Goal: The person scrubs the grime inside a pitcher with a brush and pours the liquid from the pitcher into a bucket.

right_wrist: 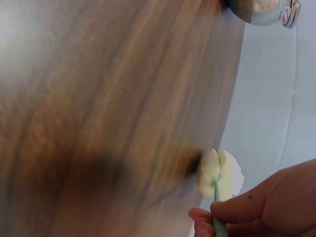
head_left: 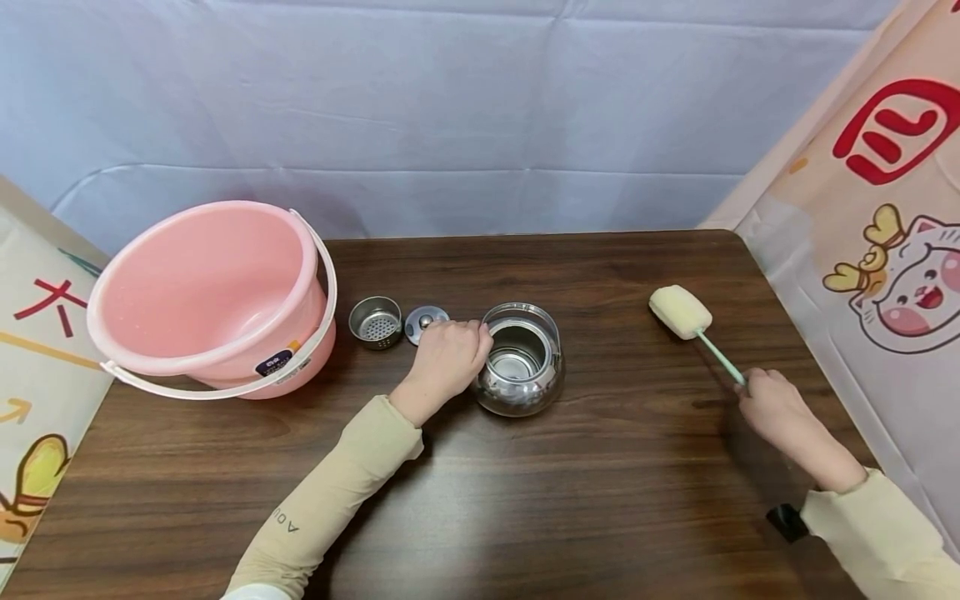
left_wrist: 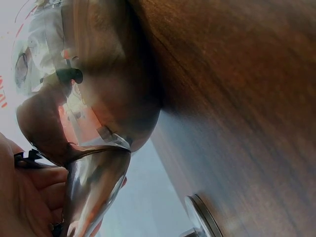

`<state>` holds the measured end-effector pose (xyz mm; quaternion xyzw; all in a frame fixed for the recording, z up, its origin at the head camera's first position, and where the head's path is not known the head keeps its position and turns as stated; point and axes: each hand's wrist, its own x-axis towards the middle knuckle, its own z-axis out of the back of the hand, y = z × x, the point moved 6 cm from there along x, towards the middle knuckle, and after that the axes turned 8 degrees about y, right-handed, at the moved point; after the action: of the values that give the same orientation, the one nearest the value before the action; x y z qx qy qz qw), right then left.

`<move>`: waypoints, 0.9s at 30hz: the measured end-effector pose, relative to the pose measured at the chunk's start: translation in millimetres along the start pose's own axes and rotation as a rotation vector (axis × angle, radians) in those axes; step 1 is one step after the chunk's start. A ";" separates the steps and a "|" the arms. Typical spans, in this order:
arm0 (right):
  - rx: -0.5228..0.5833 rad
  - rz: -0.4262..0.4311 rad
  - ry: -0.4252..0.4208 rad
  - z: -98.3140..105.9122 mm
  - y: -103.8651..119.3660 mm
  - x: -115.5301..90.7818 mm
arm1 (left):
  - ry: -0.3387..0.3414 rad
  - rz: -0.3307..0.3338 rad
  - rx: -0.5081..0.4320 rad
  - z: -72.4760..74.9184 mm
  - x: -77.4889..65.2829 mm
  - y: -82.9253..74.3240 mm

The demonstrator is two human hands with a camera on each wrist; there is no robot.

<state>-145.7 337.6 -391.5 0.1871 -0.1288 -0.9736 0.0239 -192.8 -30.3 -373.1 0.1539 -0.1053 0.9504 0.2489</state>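
A shiny steel teapot (head_left: 517, 398) stands lidless on the table, its mouth facing up and its inside showing. My left hand (head_left: 447, 357) grips it on its left side, fingers curled at the spout (left_wrist: 96, 187) in the left wrist view. Beside that hand lies the round teapot lid (head_left: 416, 323) with its knob, partly hidden by the fingers. To its left sits a perforated steel strainer (head_left: 377, 323). Off to the right, my right hand (head_left: 780, 412) holds a sponge brush (head_left: 680, 312) by its thin green handle (right_wrist: 217, 192), the pale yellow head pointing away from me.
A large pink bucket (head_left: 303, 250) with a white handle stands at the table's left. The dark wooden table (head_left: 585, 517) meets a pale cloth backdrop (head_left: 420, 108) at its far edge. Printed cloth hangs along both sides. A small black object (head_left: 787, 522) shows by the right sleeve.
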 end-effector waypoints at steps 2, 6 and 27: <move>-0.013 0.006 -0.021 4.2 -0.7 -0.3 | -0.002 -0.001 0.000 0.2 -0.1 -0.1; -0.043 0.020 -0.055 11.0 -2.4 -0.5 | -0.005 -0.003 0.002 0.3 -0.4 -0.1; -0.022 0.220 -0.457 46.6 20.9 -13.0 | -0.008 -0.011 0.015 0.6 0.2 -1.1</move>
<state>-150.9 329.9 -339.7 -0.0531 -0.1397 -0.9835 0.1020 -192.3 -29.4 -372.3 0.1603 -0.0986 0.9492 0.2523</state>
